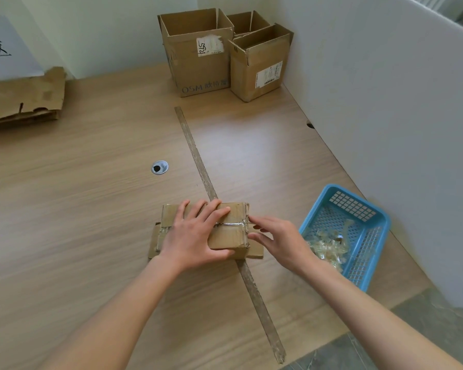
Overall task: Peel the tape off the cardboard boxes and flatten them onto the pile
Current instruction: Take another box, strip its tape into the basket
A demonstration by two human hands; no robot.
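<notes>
- Head view: I see the small taped cardboard box [229, 231] lying on the table [91, 209], near its front edge.
- My left hand [195, 233] presses flat on it, fingers [211, 209] straight and spread.
- My right hand [278, 241] touches the box's right end, fingers relaxed, apart.
- Flattened cardboard pile [24, 97] sits far left; blue basket [358, 231] holds peeled tape [329, 247].

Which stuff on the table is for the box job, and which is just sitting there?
For the job:
- small taped box, under the left hand, right hand at its end
- three open boxes at the back
- flattened cardboard pile
- blue basket with peeled tape

Just there:
- round metal hole cover
- worn strip across the table
- white partition
</notes>
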